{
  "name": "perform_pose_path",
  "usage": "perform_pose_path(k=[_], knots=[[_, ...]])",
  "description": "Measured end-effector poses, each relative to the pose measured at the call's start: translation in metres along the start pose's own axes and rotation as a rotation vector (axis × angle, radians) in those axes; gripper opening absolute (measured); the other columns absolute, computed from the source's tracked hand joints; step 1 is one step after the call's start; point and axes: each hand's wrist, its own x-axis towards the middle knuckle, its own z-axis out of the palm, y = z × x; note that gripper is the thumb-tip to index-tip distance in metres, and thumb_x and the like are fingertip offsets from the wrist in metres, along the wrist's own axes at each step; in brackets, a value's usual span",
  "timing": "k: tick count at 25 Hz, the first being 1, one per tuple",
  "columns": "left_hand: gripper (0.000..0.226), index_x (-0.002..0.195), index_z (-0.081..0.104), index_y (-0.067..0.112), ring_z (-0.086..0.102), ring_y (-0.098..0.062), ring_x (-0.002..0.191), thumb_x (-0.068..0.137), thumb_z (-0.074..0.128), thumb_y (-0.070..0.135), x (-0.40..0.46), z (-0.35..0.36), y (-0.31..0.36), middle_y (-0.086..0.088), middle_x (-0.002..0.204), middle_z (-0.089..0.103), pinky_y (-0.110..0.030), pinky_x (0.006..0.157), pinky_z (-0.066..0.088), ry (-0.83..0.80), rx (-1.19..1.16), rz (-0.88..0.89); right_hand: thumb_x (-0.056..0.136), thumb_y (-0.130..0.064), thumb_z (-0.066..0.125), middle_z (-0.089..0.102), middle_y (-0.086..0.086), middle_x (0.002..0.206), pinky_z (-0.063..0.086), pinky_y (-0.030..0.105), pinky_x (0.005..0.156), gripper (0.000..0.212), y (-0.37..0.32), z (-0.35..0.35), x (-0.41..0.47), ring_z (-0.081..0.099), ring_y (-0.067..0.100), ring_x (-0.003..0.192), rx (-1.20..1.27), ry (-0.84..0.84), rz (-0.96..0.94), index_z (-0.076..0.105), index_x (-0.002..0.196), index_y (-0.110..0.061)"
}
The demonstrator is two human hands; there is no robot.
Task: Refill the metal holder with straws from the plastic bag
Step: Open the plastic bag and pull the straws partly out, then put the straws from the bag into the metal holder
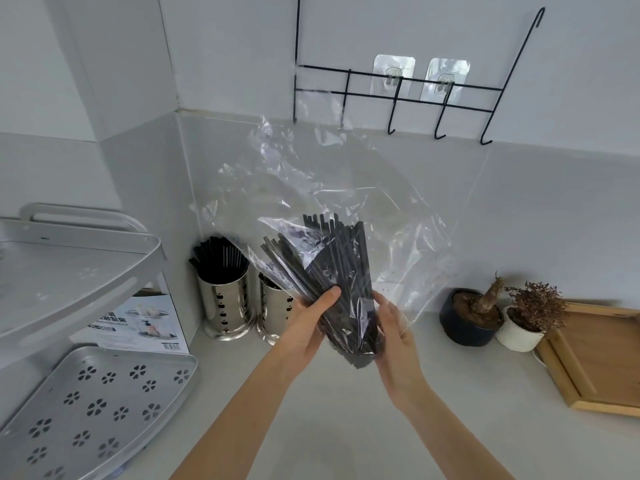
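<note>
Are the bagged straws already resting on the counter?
No: both the left hand and right hand hold the plastic bag of straws up.

Grey counter (346, 427), white walls (225, 46) — black wire rack (398, 88) hung.

Glossy clear plastic bag (346, 188), shiny metal holder (225, 306)

A home kitchen corner: a grey tabletop (450, 393) against white walls, a perforated dish rack (97, 403), metal utensil holders (225, 306), a wall hook rail (398, 91), potted plants (472, 317).
</note>
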Motion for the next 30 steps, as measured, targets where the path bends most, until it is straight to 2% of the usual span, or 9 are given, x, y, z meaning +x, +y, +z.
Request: perform_pose_path(k=[3,7,11,15,17,20,23,26,30], knots=[[0.041,0.107,0.057,0.016,0.063,-0.019,0.093,0.068,0.066,0.021,0.002,-0.001,-0.002,-0.004,0.100,0.068,-0.033,0.084,0.049,-0.039,-0.010,-0.047,0.090,-0.039,0.046,0.071,0.014,0.106,0.055,0.049,0.084,0.030,0.000,0.000,0.007,0.068,0.032,0.094,0.027,0.221,0.031,0.066,0.105,-0.022],[0.051,0.116,0.046,0.016,0.059,-0.021,0.095,0.069,0.064,0.027,0.010,-0.010,-0.004,-0.003,0.105,0.063,-0.041,0.088,0.050,-0.068,-0.037,-0.111,0.093,-0.036,0.043,0.068,0.023,0.108,0.049,0.051,0.095,0.030,-0.015,-0.021,0.025,0.065,0.038,0.099,-0.154,0.256,0.107,0.068,0.093,-0.021],[0.062,0.127,0.043,0.009,0.063,-0.018,0.088,0.072,0.065,0.028,0.027,-0.010,-0.016,-0.004,0.103,0.065,-0.039,0.076,0.057,-0.016,-0.206,-0.155,0.094,-0.033,0.040,0.072,0.007,0.094,0.051,0.042,0.090,0.033,-0.037,-0.041,0.043,0.067,0.025,0.089,-0.345,0.167,0.113,0.071,0.084,-0.027],[0.022,0.103,0.058,0.015,0.067,-0.015,0.076,0.082,0.060,0.024,0.047,0.006,-0.025,0.002,0.079,0.070,-0.041,0.077,0.057,-0.007,-0.366,-0.167,0.094,-0.035,0.040,0.071,0.009,0.091,0.050,0.030,0.071,0.033,-0.063,-0.049,0.062,0.066,0.021,0.082,-0.459,0.151,0.114,0.070,0.085,-0.024],[0.014,0.092,0.063,0.016,0.067,-0.017,0.080,0.082,0.059,0.024,0.058,0.013,-0.026,-0.001,0.082,0.070,-0.041,0.078,0.057,0.009,-0.417,-0.183,0.095,-0.034,0.039,0.067,0.003,0.080,0.045,0.023,0.063,0.033,-0.078,-0.047,0.072,0.062,0.016,0.072,-0.556,0.165,0.094,0.066,0.080,-0.024],[0.015,0.088,0.064,0.016,0.063,-0.021,0.091,0.079,0.060,0.027,0.071,0.013,-0.028,-0.004,0.093,0.066,-0.039,0.077,0.057,0.033,-0.475,-0.182,0.094,-0.038,0.041,0.069,0.005,0.081,0.050,0.031,0.073,0.033,-0.092,-0.036,0.090,0.064,0.021,0.077,-0.703,0.134,0.049,0.066,0.073,-0.033],[0.012,0.077,0.064,0.015,0.062,-0.020,0.089,0.080,0.061,0.026,0.078,0.007,-0.028,-0.002,0.084,0.064,-0.040,0.075,0.059,0.106,-0.535,-0.200,0.092,-0.042,0.043,0.072,0.011,0.092,0.049,0.043,0.089,0.031,-0.094,-0.028,0.104,0.065,0.034,0.092,-0.811,0.129,-0.010,0.066,0.071,-0.040],[0.025,0.059,0.066,0.014,0.059,-0.016,0.074,0.081,0.062,0.026,0.081,0.000,-0.025,0.001,0.062,0.061,-0.040,0.078,0.057,0.163,-0.587,-0.200,0.090,-0.039,0.047,0.070,0.017,0.089,0.050,0.040,0.082,0.026,-0.103,-0.017,0.112,0.064,0.034,0.088,-0.886,0.127,-0.056,0.062,0.069,-0.040],[0.023,0.057,0.061,0.013,0.051,-0.016,0.068,0.075,0.066,0.027,0.082,0.001,-0.020,0.002,0.052,0.056,-0.040,0.069,0.060,0.157,-0.638,-0.188,0.088,-0.041,0.051,0.065,0.003,0.075,0.041,0.020,0.062,0.021,-0.119,-0.012,0.121,0.056,0.018,0.071,-0.961,0.127,-0.111,0.065,0.073,-0.036]])
